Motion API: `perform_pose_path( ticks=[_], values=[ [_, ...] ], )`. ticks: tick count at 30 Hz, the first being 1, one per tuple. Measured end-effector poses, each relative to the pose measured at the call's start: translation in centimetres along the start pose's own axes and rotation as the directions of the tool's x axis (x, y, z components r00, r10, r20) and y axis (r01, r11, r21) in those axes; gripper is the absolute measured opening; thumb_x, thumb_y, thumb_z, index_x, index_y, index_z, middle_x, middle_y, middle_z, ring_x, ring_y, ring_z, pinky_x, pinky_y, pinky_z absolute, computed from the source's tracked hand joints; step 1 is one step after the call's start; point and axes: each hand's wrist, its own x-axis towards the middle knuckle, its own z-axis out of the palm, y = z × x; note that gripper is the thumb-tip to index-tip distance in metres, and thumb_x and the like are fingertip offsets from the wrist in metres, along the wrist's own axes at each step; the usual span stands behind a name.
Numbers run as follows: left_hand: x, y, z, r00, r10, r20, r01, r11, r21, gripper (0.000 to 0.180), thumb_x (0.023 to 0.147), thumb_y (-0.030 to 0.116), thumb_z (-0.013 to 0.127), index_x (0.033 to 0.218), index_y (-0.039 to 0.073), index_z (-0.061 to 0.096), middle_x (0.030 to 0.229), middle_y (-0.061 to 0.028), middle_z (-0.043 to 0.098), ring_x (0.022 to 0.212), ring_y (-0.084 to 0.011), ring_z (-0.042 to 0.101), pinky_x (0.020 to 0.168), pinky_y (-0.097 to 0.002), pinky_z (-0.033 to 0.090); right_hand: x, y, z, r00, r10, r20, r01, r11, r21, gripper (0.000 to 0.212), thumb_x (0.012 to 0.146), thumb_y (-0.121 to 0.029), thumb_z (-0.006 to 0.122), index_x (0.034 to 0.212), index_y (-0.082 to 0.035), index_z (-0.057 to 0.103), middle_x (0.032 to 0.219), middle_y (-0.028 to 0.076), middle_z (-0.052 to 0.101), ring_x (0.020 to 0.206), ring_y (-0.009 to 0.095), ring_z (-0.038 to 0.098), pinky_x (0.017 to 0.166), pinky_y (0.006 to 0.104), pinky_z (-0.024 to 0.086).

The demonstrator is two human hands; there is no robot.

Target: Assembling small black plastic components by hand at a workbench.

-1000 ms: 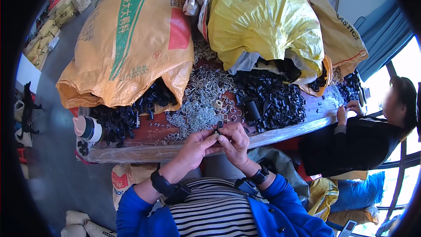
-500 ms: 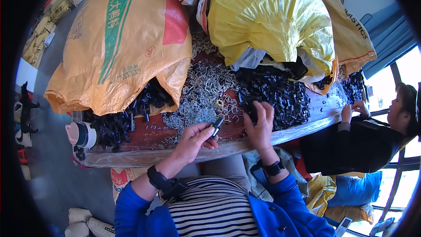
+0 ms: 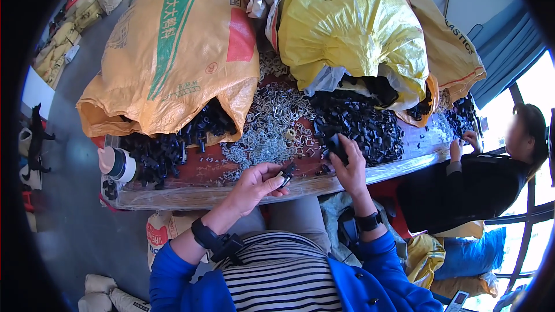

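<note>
My left hand (image 3: 254,189) is closed on a small black plastic part with a pale metal bit (image 3: 287,174), pinched between thumb and fingers above the table's near edge. To its right, my right hand (image 3: 352,170) has its thumb and fingers round a larger dark block-like piece (image 3: 336,148), whose exact kind I cannot make out. Just beyond that hand lies a heap of short black plastic parts (image 3: 367,130). A pile of small silvery metal clips (image 3: 263,130) spreads over the reddish tabletop (image 3: 199,169), beyond and between my hands.
An orange woven sack (image 3: 133,81) and a yellow sack (image 3: 352,29) stand at the back, black parts spilling from their mouths. A white lidded cup (image 3: 118,164) is at the left corner, beside more black parts (image 3: 159,156). A co-worker (image 3: 468,190) sits at the right end.
My right hand has shifted slightly right, and the dark piece in it shows more plainly. The black part in my left hand has turned. The whole view has shifted a little.
</note>
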Motion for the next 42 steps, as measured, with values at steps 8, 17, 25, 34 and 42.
perform_pose_path(
  ticks=[8, 17, 25, 34, 42],
  values=[
    [0.3, -0.4, -0.7, 0.999, -0.028, -0.045, 0.026, 0.999, -0.027, 0.026, 0.081, 0.013, 0.051, 0.104, 0.000, 0.048, 0.071, 0.0002, 0.050, 0.059, -0.0051, 0.046, 0.054, -0.0173, 0.040, 0.6, -3.3, -0.7, 0.924, -0.249, 0.292, 0.048, 0.830, 0.555, 0.042, 0.071, -0.025, 0.060, 0.101, 0.003, 0.050, 0.082, 0.013, 0.054, 0.075, 0.022, 0.052, 0.067, 0.0284, 0.040],
    [1.9, 0.3, -2.1, 0.998, -0.069, -0.015, 0.070, 0.991, 0.113, 0.023, 0.079, 0.012, 0.053, 0.098, 0.000, 0.051, 0.066, 0.0006, 0.049, 0.054, -0.0038, 0.041, 0.048, -0.0170, 0.035, 2.2, -3.5, 2.0, 0.851, -0.292, 0.437, -0.018, 0.814, 0.581, 0.039, 0.068, -0.025, 0.064, 0.093, 0.002, 0.054, 0.076, 0.012, 0.054, 0.069, 0.023, 0.053, 0.061, 0.0290, 0.042],
    [2.6, 0.2, -2.3, 0.998, -0.042, -0.042, 0.053, 0.953, 0.299, 0.023, 0.076, 0.013, 0.059, 0.093, -0.001, 0.054, 0.064, 0.0007, 0.052, 0.050, -0.0026, 0.042, 0.043, -0.0165, 0.034, 2.3, -3.4, 2.7, 0.811, -0.320, 0.489, -0.072, 0.776, 0.627, 0.038, 0.062, -0.020, 0.069, 0.091, 0.001, 0.055, 0.075, 0.010, 0.053, 0.069, 0.022, 0.052, 0.062, 0.0289, 0.041],
    [1.8, 0.6, -1.2, 0.986, -0.165, -0.037, 0.169, 0.968, 0.184, 0.024, 0.076, 0.013, 0.058, 0.095, -0.002, 0.055, 0.068, -0.0021, 0.055, 0.053, -0.0047, 0.049, 0.049, -0.0166, 0.041, 0.7, -4.7, 2.2, 0.806, -0.279, 0.522, -0.115, 0.791, 0.601, 0.039, 0.064, -0.019, 0.068, 0.095, 0.000, 0.054, 0.082, 0.010, 0.053, 0.077, 0.020, 0.051, 0.068, 0.0288, 0.039],
    [1.1, 0.4, 0.2, 0.983, -0.153, -0.098, 0.155, 0.988, 0.019, 0.026, 0.075, 0.013, 0.060, 0.096, -0.002, 0.054, 0.072, -0.0036, 0.057, 0.055, -0.0054, 0.052, 0.050, -0.0161, 0.044, -0.3, -4.7, 1.3, 0.809, -0.345, 0.476, -0.095, 0.722, 0.686, 0.065, 0.063, -0.035, 0.066, 0.112, 0.002, 0.042, 0.106, 0.015, 0.045, 0.101, 0.025, 0.042, 0.085, 0.0333, 0.031]
  ],
)
